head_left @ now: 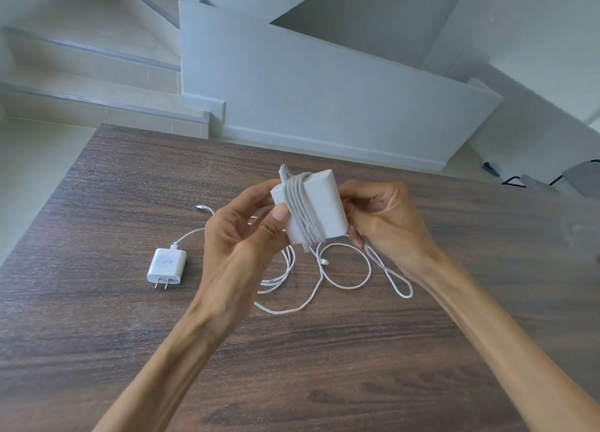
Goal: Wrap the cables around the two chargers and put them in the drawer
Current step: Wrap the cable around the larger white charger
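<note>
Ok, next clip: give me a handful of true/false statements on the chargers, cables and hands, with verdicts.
1. Both hands hold the large charger above the table. True.
2. The grey cable is wound around the large charger in several turns. True.
3. The small charger is in the right hand. False: it lies on the table, beyond the left hand, untouched.
4. The small charger's white cable is already wrapped around it. False: it lies in loose loops on the table.
5. The small charger's prongs point toward the camera. True.
</note>
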